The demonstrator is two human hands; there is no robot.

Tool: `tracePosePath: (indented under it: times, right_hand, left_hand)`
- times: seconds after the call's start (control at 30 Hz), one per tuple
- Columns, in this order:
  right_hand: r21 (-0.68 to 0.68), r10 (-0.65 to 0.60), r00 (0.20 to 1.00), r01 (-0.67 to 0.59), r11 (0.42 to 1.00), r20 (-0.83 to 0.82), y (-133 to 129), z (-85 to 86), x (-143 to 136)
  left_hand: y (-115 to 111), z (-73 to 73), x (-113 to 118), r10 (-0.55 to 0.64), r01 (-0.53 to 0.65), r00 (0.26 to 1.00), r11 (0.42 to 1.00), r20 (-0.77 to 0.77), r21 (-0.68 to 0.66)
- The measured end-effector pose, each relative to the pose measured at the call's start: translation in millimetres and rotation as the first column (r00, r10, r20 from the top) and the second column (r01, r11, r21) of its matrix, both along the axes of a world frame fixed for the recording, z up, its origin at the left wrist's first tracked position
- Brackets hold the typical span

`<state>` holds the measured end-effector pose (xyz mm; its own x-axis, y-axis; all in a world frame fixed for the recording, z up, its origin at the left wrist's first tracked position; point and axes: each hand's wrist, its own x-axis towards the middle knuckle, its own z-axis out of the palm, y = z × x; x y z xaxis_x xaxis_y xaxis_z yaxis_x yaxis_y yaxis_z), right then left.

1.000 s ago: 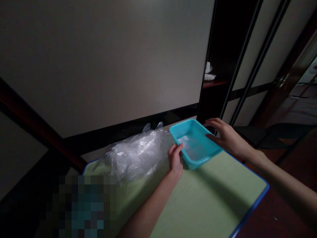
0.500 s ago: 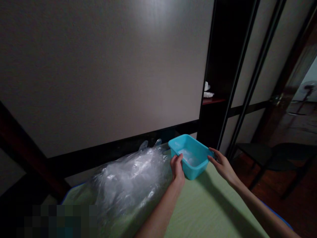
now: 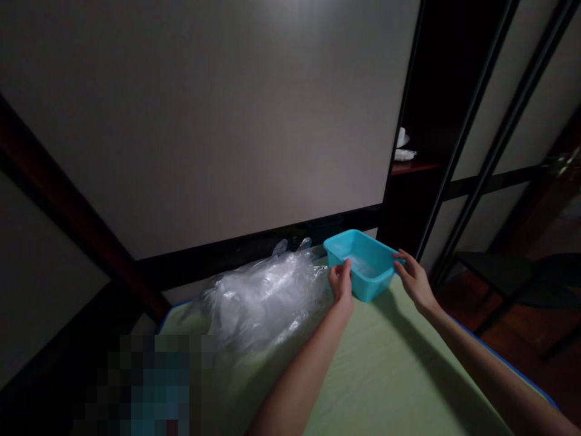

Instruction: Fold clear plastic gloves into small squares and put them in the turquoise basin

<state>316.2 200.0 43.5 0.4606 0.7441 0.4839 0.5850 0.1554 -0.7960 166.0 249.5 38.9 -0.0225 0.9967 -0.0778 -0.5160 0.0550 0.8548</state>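
A turquoise plastic basket [image 3: 370,287] is at the far side of a green-covered table [image 3: 363,363], with something clear or whitish inside it. My left hand [image 3: 341,283] grips its near left rim, thumb over the edge. At the right end, my right hand [image 3: 413,280] pinches the rim between thumb and fingers. Left of the basket lies a crumpled heap of clear plastic bags [image 3: 267,297], close to my left hand.
Behind the table stands a wardrobe with a pale sliding door [image 3: 249,133]. Its dark open section has a shelf [image 3: 415,168] with white items [image 3: 405,155]. A dark chair [image 3: 521,281] stands at the right.
The view has turned, so the basket, hands and plastic bags appear higher and further right. Both hands still hold the basket.
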Motion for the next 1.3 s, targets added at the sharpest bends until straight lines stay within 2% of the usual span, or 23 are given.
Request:
tracePosePath:
  times: [0.1, 0.2, 0.33, 0.4, 0.47, 0.5, 0.53, 0.63, 0.77, 0.87, 1.03, 1.17, 1.3]
  right_hand:
    - [0.020, -0.053, 0.998, 0.052, 0.998, 0.047, -1, 7.4, -4]
    - [0.074, -0.051, 0.991, 0.042, 0.996, 0.121, -9, 23.8, -22]
    - [0.185, 0.051, 0.920, -0.132, 0.974, 0.388, -25, 46.5, -69]
    - [0.138, 0.164, 0.863, -0.258, 0.956, 0.478, -31, 50.4, -98]
    - [-0.035, 0.336, 0.775, -0.377, 0.926, 0.535, -32, 46.9, -127]
    - [-0.179, 0.443, 0.709, -0.418, 0.891, 0.549, -30, 42.6, -141]
    - [-0.242, 0.489, 0.678, -0.432, 0.869, 0.548, -28, 36.9, -155]
    - [-0.366, 0.556, 0.634, -0.418, 0.831, 0.537, -17, 15.4, -195]
    - [-0.505, 0.567, 0.647, -0.308, 0.806, 0.510, 2, -10.7, -233]
    - [-0.554, 0.566, 0.653, -0.259, 0.791, 0.503, 10, -20.8, -247]
    - [-0.538, 0.555, 0.657, -0.260, 0.802, 0.509, 9, -22.3, -248]
    - [-0.494, 0.542, 0.671, -0.291, 0.820, 0.505, 7, -16.7, -244]
    - [-0.432, 0.520, 0.699, -0.323, 0.842, 0.491, 14, 0.5, -240]
  left_hand:
    - [-15, 3.5, -11, -0.028, 0.027, 0.999, 0.999, -0.032, -0.026]
    - [-42, 7.7, -33, -0.108, 0.106, 0.989, 0.994, -0.098, -0.019]
    - [-87, 9.8, -71, -0.273, 0.282, 0.935, 0.959, -0.226, 0.010]
    - [-105, 8.0, -91, -0.316, 0.337, 0.905, 0.941, -0.285, 0.023]
    - [-117, 3.8, -112, -0.332, 0.363, 0.881, 0.931, -0.336, 0.031]
    - [-120, 1.0, -123, -0.332, 0.366, 0.873, 0.930, -0.357, 0.032]
    - [-123, -2.3, -133, -0.327, 0.364, 0.868, 0.931, -0.375, 0.032]
    - [-127, -13.3, -158, -0.286, 0.328, 0.866, 0.944, -0.411, 0.036]
    - [-132, -25.1, -174, -0.237, 0.300, 0.867, 0.951, -0.437, 0.078]
    - [-137, -29.4, -174, -0.241, 0.328, 0.851, 0.938, -0.467, 0.114]
    - [-139, -30.0, -172, -0.260, 0.366, 0.828, 0.922, -0.497, 0.128]
    - [-137, -29.1, -172, -0.268, 0.369, 0.829, 0.922, -0.491, 0.120]
    - [-135, -30.9, -172, -0.278, 0.364, 0.844, 0.925, -0.458, 0.110]
